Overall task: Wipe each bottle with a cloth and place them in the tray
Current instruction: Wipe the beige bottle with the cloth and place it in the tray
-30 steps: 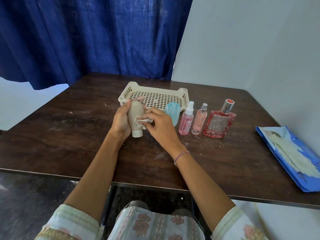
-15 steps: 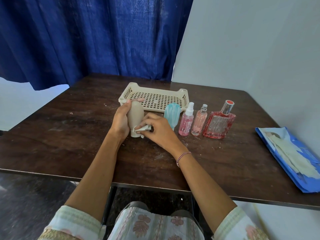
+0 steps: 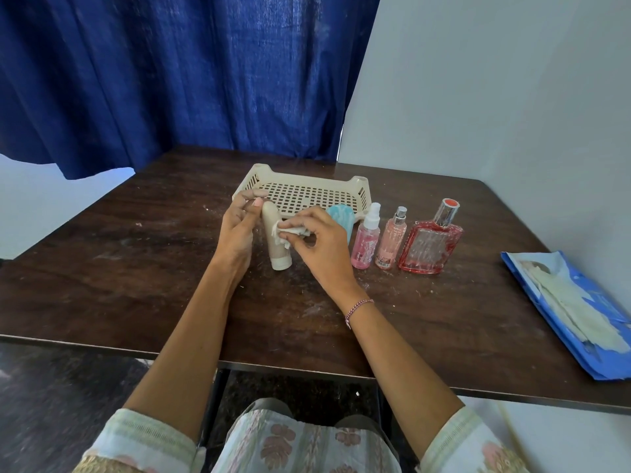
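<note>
Five bottles in view, none yet in the tray (image 3: 255, 175). Left hand (image 3: 237, 230) holds the beige bottle (image 3: 273, 245) near its upper end, fingers curled behind it, thumb at the top. The bottle stands cap-down, slightly tilted, just in front of the tray's near left corner. Whether the cap rests on the bench (image 3: 136, 268) or hangs just above it is hard to say from this angle. Right hand (image 3: 319, 244) pinches a small white cloth (image 3: 286, 232) between thumb and fingertips and presses it to the bottle's side.

Change: half a second back the cloth was low, by the cap; now it sits at mid-body. Reads as an up-and-down rubbing stroke, so the first bottle is being wiped but is likely not done. Placing comes after.

Around: blue bottle (image 3: 339, 215) partly hidden behind the right hand, close against the tray's front edge. In a row to its right are a pink spray bottle (image 3: 366, 240), a paler spray bottle (image 3: 391, 242) and a red perfume bottle (image 3: 431, 244). Blue packet of wipes (image 3: 573, 312) lies well apart at the bench's right side.

Nothing blocks the way into the tray. The blue bottle sits near the right hand, judged a knock risk.
</note>
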